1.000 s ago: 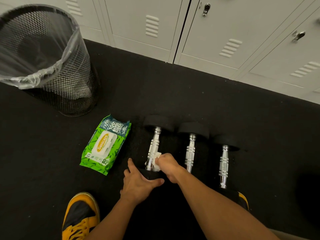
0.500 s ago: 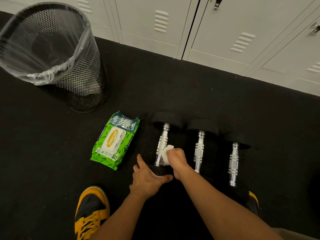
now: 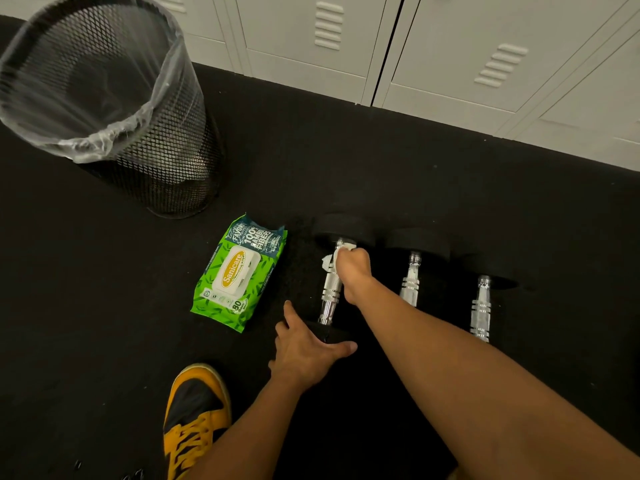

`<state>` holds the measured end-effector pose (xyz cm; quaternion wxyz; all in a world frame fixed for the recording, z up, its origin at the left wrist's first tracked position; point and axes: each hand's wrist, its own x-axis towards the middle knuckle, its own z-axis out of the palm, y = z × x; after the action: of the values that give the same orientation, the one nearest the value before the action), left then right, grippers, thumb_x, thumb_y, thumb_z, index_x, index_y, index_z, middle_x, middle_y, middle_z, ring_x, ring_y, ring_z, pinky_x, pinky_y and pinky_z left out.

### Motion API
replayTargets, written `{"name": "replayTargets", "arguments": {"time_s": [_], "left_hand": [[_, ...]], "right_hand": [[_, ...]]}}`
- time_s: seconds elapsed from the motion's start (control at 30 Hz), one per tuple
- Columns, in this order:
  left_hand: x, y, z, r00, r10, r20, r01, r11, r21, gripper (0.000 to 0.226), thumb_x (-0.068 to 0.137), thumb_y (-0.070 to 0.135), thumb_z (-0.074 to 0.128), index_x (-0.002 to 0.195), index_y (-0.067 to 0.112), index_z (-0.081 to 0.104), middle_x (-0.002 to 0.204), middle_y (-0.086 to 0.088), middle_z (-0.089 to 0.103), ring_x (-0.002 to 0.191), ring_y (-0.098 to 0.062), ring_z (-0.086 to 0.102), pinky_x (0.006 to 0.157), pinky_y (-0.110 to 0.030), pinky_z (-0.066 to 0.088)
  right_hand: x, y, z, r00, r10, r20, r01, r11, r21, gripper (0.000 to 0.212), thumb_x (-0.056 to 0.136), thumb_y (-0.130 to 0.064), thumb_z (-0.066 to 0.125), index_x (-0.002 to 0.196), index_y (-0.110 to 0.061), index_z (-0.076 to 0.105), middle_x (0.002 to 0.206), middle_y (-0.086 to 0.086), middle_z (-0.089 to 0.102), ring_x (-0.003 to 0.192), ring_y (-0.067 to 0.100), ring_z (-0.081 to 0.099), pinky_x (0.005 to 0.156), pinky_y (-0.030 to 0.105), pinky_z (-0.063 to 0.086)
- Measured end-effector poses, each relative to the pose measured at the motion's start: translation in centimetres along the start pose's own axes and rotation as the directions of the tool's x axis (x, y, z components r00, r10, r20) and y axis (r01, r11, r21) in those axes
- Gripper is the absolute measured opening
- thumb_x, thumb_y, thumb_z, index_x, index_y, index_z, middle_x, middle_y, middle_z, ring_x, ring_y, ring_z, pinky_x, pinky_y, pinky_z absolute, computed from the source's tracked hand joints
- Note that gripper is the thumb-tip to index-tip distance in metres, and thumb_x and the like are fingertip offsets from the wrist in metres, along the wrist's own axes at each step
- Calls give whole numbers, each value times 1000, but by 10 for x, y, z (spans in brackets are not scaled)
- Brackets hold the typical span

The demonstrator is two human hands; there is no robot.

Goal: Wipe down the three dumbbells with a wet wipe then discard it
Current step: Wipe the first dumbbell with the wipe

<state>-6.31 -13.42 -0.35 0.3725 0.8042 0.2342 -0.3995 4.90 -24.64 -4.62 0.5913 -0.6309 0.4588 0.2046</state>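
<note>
A black floor [image 3: 415, 174] is stretching out under both my hands, and beyond them a row of pale lockers [image 3: 450, 46] is standing along its far edge. Well off beyond my left hand, a black mesh bin [image 3: 162, 157] with a clear plastic liner [image 3: 86, 98] is sitting upright on the floor. Just outside my left hand, a green pack of wipes [image 3: 239, 271] is lying flat, its lid closed. Three dumbbells with black ends and chrome handles are lying side by side, handles pointing away from me: the left dumbbell [image 3: 330, 289] is the one under my hands, the middle dumbbell [image 3: 412, 275] is lying just past my right forearm, and the right dumbbell [image 3: 483, 299] is lying farther out on that side, apart from both hands. My right hand [image 3: 353, 268] is curling around a white wet wipe [image 3: 332, 259] and pressing it onto the far part of the left dumbbell's handle, just below its far black end. My left hand [image 3: 306, 351] is resting on that dumbbell's near black end, fingers spread and thumb stretching across it, holding it steady. My hands are apart, at opposite ends of this one dumbbell. Near my left wrist, my yellow and black shoe [image 3: 194, 417] is standing on the floor.
</note>
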Motion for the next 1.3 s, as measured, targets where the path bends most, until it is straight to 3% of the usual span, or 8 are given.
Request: {"name": "replayTargets", "arguments": {"time_s": [0.2,0.37,0.47,0.7,0.87,1.0,1.17,1.3], "left_hand": [[-2,1,5,1000,15,-24,-14,999,45,156,38,66,85,149,30,-18,157,-10,10,143,-33,21,109,-62,29],[-2,2,5,999,9,-37,-6,998,69,155,41,66,86,148,30,-19,158,-12,11,143,-32,21,108,-62,30],[-2,2,6,999,15,-35,-12,998,69,155,39,67,84,148,30,-19,157,-11,11,142,-32,22,107,-62,31],[-2,3,4,1000,0,-25,2,997,71,156,38,67,84,148,31,-19,158,-10,9,142,-33,22,107,-62,32],[-1,3,4,1000,-3,-24,5,997,72,156,37,67,84,149,29,-18,158,-11,9,143,-33,21,108,-62,31],[-1,2,4,1000,-4,-16,5,997,73,156,37,67,83,149,29,-19,158,-11,9,143,-34,21,108,-62,31],[-2,3,3,1000,-4,-17,6,997,76,156,37,68,83,149,29,-19,158,-12,9,143,-33,21,108,-61,31],[-4,3,4,1000,8,-30,-6,997,82,155,39,68,83,150,27,-17,157,-11,12,142,-32,23,107,-61,32]], "right_hand": [[-4,4,0,999,-3,47,8,992,-125,35,103,-38,39,124,-12,49,107,9,64,86,20,63,66,31,47],[-5,12,-5,986,5,164,9,997,-83,34,102,-32,42,128,-10,48,102,8,65,80,16,63,60,26,47],[-3,16,-11,974,22,226,-7,998,-67,34,101,-33,44,129,-13,49,114,12,66,90,19,65,68,30,50],[-5,25,-12,967,7,255,24,993,-119,38,101,-37,43,131,-15,47,113,9,67,99,22,67,89,39,54],[-14,29,-15,962,18,271,5,997,-81,30,103,-31,41,126,-14,49,106,7,68,92,17,67,80,31,53],[-17,33,-14,965,14,263,22,991,-134,32,103,-33,41,129,-16,48,108,7,68,98,20,67,98,42,51],[-22,41,-12,969,21,245,38,972,-234,42,100,-39,40,135,-17,45,118,7,64,107,22,63,102,45,48],[-35,38,-17,969,28,244,47,954,-295,42,103,-36,37,138,-13,42,123,6,59,107,19,58,92,33,45]]}}
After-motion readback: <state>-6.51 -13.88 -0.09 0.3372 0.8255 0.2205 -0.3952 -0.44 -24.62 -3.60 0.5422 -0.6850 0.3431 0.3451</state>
